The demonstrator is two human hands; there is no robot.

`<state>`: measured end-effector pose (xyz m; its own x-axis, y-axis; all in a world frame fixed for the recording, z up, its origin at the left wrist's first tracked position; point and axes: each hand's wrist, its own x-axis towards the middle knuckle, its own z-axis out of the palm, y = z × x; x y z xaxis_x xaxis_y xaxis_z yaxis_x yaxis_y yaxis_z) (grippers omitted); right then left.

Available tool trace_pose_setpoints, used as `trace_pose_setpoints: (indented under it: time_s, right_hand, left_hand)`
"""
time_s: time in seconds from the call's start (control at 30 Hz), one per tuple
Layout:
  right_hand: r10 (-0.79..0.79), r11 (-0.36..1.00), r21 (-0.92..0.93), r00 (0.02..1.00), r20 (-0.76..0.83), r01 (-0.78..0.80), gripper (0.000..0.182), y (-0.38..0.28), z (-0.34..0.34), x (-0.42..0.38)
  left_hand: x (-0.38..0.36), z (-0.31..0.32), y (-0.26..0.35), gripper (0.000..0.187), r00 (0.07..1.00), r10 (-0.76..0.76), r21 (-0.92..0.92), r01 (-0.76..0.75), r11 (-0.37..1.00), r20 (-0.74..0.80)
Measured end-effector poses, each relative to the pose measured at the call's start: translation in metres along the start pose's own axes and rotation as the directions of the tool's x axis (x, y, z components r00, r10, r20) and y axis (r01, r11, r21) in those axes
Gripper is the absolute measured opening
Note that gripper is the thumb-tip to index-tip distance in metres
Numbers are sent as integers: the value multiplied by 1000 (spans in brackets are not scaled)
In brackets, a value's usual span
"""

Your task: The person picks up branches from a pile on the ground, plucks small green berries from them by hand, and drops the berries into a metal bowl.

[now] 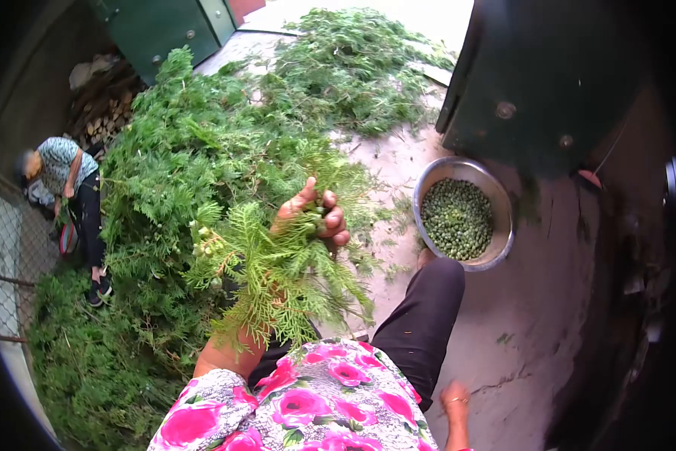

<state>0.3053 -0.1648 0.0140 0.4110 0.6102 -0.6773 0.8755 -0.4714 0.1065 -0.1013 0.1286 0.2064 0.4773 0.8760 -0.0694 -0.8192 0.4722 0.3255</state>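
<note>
My left hand (312, 214) is raised in front of me, its fingers curled round a leafy evergreen sprig (270, 274). Flat, scaly fronds spread from it over my forearm, and small pale-green cones (209, 244) show at its left side. Some round green cones also show by the fingers. Low at the right, beside my thigh, hangs my right hand (454, 392), with a thin band at the wrist; its fingers are hidden from this angle. A metal basin (506, 248) holding many small green cones (458, 218) stands on the floor beyond my right knee.
Cut evergreen branches (180, 165) are heaped to my left and ahead, with another pile (353, 68) near the bright doorway. Another person (71, 177) sits at the far left by a wire fence (3, 255). A dark green door (533, 90) stands at the right.
</note>
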Motion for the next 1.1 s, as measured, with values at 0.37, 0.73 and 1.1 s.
trace_pose_setpoints:
  time_s: [0.37, 0.73, 1.1]
  right_hand:
    - [-619, -33, 370, 271, -737, 929, 19, -253, -231, -97]
    - [-417, -11, 597, 539, -731, 802, 6, -273, -195, -105]
    - [-222, -201, 644, 605, -764, 739, 4, -254, -201, -93]
  left_hand:
    - [-29, -21, -59, 45, 979, -125, -127, 146, 981, 163]
    - [-28, -64, -73, 45, 991, -67, 153, 85, 985, -115]
    - [-163, -18, -43, 16, 872, -20, 661, 386, 644, -490]
